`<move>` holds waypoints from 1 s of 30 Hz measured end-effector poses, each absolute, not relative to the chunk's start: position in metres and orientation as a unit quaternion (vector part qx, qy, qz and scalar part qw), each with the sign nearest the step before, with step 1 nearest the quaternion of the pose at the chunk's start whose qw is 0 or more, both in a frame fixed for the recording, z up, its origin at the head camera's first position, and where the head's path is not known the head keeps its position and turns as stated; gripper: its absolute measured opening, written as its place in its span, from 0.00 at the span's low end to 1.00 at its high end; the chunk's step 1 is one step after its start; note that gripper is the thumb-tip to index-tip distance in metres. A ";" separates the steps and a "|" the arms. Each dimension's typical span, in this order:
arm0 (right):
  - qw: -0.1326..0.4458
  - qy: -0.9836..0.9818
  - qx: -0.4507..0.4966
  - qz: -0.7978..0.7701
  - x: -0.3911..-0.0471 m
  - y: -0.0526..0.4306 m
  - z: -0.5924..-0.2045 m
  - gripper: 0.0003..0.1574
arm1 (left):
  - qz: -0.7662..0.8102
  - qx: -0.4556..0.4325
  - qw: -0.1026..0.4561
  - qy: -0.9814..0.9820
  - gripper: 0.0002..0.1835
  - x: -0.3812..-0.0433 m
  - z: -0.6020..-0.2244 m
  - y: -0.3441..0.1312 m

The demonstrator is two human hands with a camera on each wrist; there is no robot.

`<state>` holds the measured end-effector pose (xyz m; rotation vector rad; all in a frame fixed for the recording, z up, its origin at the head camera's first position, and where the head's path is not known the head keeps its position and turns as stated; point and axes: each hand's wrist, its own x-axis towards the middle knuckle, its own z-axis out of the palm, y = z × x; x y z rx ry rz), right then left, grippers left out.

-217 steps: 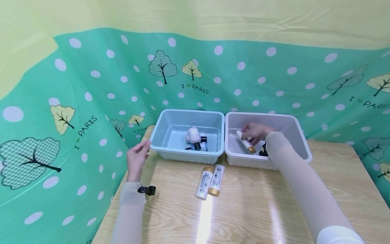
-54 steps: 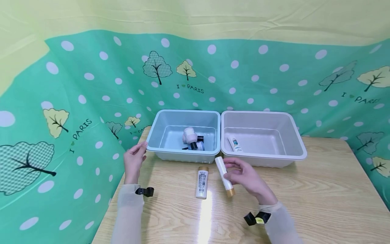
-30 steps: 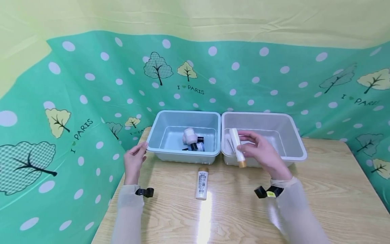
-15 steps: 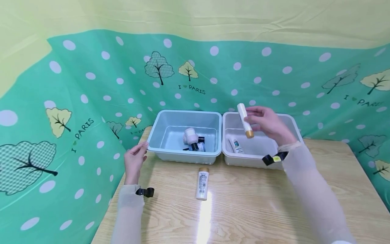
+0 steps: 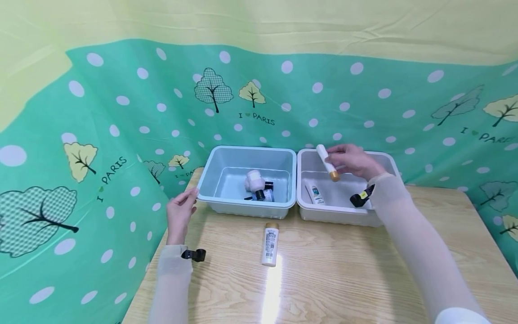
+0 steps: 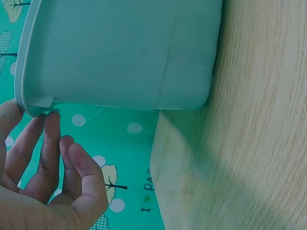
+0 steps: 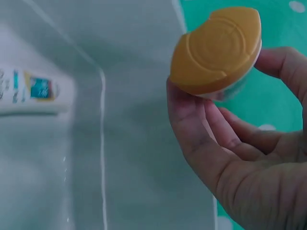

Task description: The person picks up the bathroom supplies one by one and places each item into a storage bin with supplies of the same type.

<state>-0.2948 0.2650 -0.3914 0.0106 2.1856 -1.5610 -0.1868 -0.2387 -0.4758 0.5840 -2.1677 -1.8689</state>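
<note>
My right hand [image 5: 352,161] holds a white bottle with a gold cap [image 5: 328,163] above the grey bin [image 5: 344,213], fingers and thumb on its sides. In the right wrist view the gold cap [image 7: 218,50] faces the camera. A white bottle [image 5: 315,194] with a blue-green label patch lies inside the grey bin near its left wall. On the table in front of the bins lies another white, gold-capped bottle [image 5: 270,245]. My left hand [image 5: 181,213] pinches the front left corner rim of the light blue bin [image 5: 248,209]; the left wrist view shows the thumb [image 6: 8,115] at the rim.
Inside the blue bin lie a white bottle with a black cap [image 5: 255,181] and other black and blue items, partly hidden. Both bins stand side by side on the wooden table [image 5: 323,279]. A green dotted cloth [image 5: 162,135] hangs close behind and at the left.
The right hand has lifted one gold-capped bottle from the table and carried it up and right over the grey bin, lowering slightly in the last half second. The left hand has stayed put.
</note>
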 end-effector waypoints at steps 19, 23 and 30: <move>0.356 0.860 -0.014 -0.366 -0.310 0.275 -0.446 0.25 | -0.643 0.198 0.112 -0.731 0.22 -0.186 -0.476 -0.238; 0.362 0.861 -0.010 -0.357 -0.306 0.273 -0.447 0.24 | -0.641 0.197 0.115 -0.733 0.23 -0.186 -0.476 -0.238; 0.327 0.851 0.002 -0.410 -0.305 0.272 -0.440 0.24 | -0.640 0.193 0.115 -0.735 0.25 -0.185 -0.475 -0.239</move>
